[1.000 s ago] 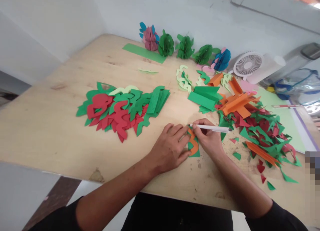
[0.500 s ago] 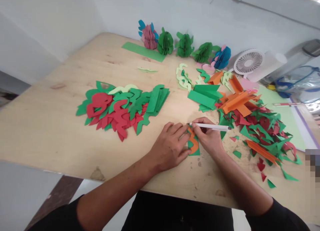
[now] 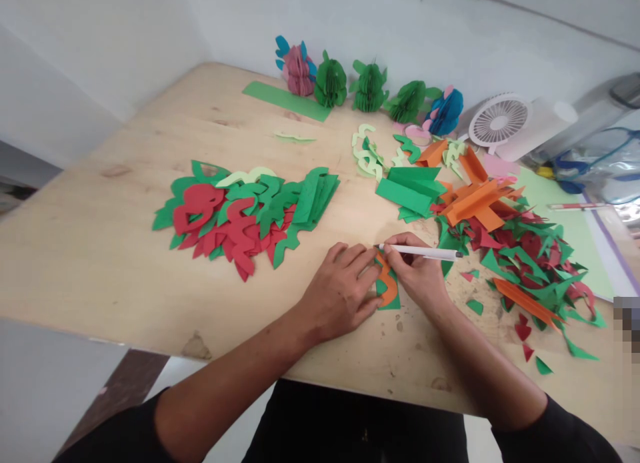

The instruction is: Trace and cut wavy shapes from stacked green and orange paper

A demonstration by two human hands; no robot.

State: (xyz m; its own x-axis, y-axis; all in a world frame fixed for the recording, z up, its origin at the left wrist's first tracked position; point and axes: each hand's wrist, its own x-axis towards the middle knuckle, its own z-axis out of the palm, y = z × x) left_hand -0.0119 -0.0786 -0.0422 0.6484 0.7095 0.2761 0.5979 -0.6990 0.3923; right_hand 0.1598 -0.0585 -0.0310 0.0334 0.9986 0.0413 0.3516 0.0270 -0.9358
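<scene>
My right hand (image 3: 417, 271) pinches a white pen (image 3: 425, 252), its tip at the top edge of a wavy orange paper cutout (image 3: 387, 293). That cutout lies on a small green paper piece (image 3: 394, 303) near the table's front edge. With fingers stretched out, my left hand (image 3: 343, 293) lies flat beside the pen tip, fingertips pressing on the left side of both papers and partly hiding them. To the left of my hands is a pile of cut shapes: red cutouts (image 3: 243, 236) and green cutouts (image 3: 273, 199).
Paper scraps (image 3: 535, 256) and orange folded strips (image 3: 475, 206) spread over the right side. Behind them stand a white fan (image 3: 497, 123) and a clear bottle (image 3: 600, 119). Green honeycomb paper figures (image 3: 370, 89), a pink one (image 3: 299, 76) and a blue one (image 3: 447, 113) line the wall.
The view has shifted very slightly. Both hands, the pen and the papers keep almost the same places.
</scene>
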